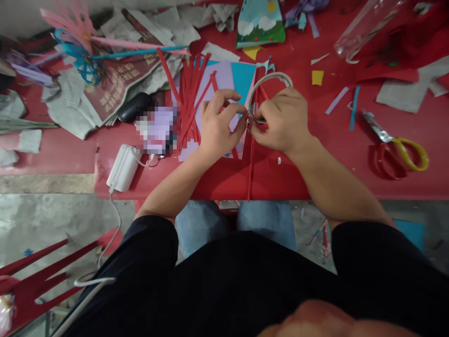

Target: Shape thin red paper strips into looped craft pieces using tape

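My right hand (283, 119) is closed around a roll of tape (269, 76), which stands on edge between its fingers. My left hand (221, 122) pinches thumb and forefinger together right at the tape's near side, almost touching my right fingertips. What sits in that pinch is too small to make out. A thin red paper stick (250, 171) runs down from between the two hands to the table's front edge. Beneath my left hand lie lilac paper (224, 75), a blue sheet (244, 75) and a bundle of red paper strips (191, 96).
Yellow-and-red-handled scissors (409, 152) lie at right. A white power bank (122, 167) with a cable, a black mouse (134, 107) and a pixelated area are at left. Crumpled newspaper (119, 84) and paper flowers (86, 56) fill the back left; a clear bottle (366, 30) lies back right.
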### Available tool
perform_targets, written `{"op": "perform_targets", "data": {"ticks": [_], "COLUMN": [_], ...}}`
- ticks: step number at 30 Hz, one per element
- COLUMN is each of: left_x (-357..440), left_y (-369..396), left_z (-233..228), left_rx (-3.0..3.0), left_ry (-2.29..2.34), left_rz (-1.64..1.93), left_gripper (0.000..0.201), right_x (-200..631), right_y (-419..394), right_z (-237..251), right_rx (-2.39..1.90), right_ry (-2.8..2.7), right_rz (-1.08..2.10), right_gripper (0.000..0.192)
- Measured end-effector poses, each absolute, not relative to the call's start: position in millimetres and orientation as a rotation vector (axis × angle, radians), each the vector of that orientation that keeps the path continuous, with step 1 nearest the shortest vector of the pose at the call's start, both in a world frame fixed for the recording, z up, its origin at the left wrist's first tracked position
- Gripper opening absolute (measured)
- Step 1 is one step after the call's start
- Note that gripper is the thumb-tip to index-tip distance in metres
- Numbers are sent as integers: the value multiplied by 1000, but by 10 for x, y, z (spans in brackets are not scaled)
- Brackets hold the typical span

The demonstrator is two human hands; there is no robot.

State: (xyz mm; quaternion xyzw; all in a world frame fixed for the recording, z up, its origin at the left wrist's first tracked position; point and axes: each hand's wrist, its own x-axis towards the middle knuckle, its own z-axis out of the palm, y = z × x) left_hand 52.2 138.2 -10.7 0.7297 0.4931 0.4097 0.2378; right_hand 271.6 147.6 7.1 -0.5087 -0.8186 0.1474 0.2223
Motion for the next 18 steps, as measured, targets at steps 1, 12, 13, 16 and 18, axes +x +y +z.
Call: {"op": "perform_targets", "data": {"ticks": [1,12,13,16,18], "left_x": [526,605,610,625,645], "left_y": [1381,1304,1304,1322,1341], "left_z": [-103,12,10,-11,-39], "left_rx": [1988,1736,1710,1603,1508], "left_ry": [1347,1237,1201,1078,1032], "left_rz": [1121,1140,1167,1236,1252], "left_gripper": [23,12,13,15,18], "right_x": [2714,2683,2678,2667,2662], "right_y": [1476,1406,1399,1424,1477], "right_z": [70,22,-7,-144,-250], "right_rx": [-1395,-1298,-1269,-1136,-1007], "right_ry": [-2268,-2216,-2222,-2206,-2152], "right_rz": [405,435,383,153,-17], "right_gripper": [17,34,35,38,38]}}
